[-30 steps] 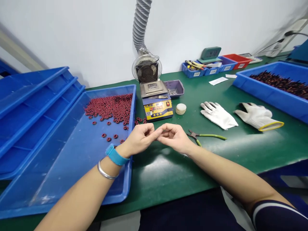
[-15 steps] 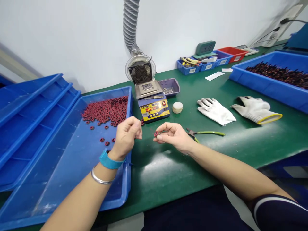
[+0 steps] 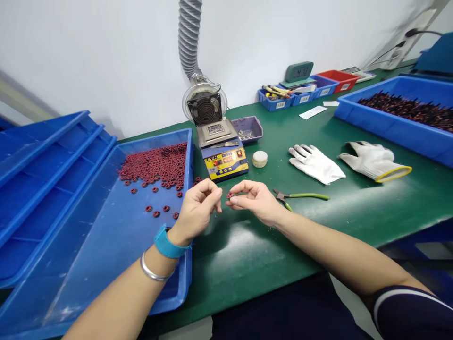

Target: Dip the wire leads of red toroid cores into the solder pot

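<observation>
Between the thumb and fingers of my right hand point(image 3: 256, 200) is a small red-and-black toroidal coil point(image 3: 230, 195). My left hand point(image 3: 201, 205) is closed, thumb against fingers, just left of the coil and apart from it; whatever it pinches, if anything, is hidden. Many similar coils point(image 3: 159, 165) are heaped at the far end of the blue tray point(image 3: 106, 245), with several loose ones nearer. Beyond my hands stands a solder pot point(image 3: 226, 163) with a yellow display panel. Green-handled cutters point(image 3: 304, 195) lie on the table beside my right hand.
A grey hose point(image 3: 190, 38) hangs behind the solder pot. Close by are a purple bin point(image 3: 253, 130) and a round whitish block point(image 3: 260, 159). White gloves point(image 3: 314, 163) lie to the right. Another blue tray point(image 3: 396, 125) holds dark pieces. Stacked blue trays point(image 3: 38, 189) stand left.
My left hand has moved right, closer to the coil in my right hand. The right hand has stayed almost in place. The view has shifted slightly.
</observation>
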Available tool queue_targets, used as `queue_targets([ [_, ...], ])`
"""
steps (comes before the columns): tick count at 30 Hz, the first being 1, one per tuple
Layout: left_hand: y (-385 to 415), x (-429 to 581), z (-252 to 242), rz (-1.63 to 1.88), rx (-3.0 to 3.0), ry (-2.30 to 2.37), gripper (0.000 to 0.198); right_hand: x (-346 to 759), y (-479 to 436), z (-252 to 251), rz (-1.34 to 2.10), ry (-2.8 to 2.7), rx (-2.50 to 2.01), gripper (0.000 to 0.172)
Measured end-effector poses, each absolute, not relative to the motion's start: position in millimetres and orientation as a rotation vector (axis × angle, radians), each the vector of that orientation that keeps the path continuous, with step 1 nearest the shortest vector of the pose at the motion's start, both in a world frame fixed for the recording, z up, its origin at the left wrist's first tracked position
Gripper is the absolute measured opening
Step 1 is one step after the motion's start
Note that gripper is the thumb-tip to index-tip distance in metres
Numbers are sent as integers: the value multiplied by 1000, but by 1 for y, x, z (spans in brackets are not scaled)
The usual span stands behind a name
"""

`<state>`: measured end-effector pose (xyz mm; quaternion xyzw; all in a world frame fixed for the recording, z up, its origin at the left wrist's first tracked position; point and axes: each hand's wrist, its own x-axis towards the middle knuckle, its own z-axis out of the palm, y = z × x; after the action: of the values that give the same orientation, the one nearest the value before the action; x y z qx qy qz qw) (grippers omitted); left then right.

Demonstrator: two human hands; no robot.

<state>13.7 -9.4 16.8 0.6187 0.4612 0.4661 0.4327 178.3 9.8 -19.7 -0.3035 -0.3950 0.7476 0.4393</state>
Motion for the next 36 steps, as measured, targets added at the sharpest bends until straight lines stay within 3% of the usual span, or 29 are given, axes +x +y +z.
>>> queue_targets([
  [4,-7,10,16,1372,1390,1140,20,178,11,-21,1796,-1004,-765,37],
  [14,-13,26,13,1210,1418,1256,17,175,7,-27,1602,-1107,-749,35],
  [21,-9,20,12,1539,1124,1225,19,174,6,-27,1509,-1117,-780,38],
  [27,-14,33,8,1205,1096,1193,34,174,4,-28,1322,-1231,-784,34],
  [32,-15,39,8,1146,969,1239,33,173,1,-33,1112,-1379,-810,19],
  [36,-12,35,8,1097,897,1266,39,176,3,-33,1111,-1461,-837,20],
])
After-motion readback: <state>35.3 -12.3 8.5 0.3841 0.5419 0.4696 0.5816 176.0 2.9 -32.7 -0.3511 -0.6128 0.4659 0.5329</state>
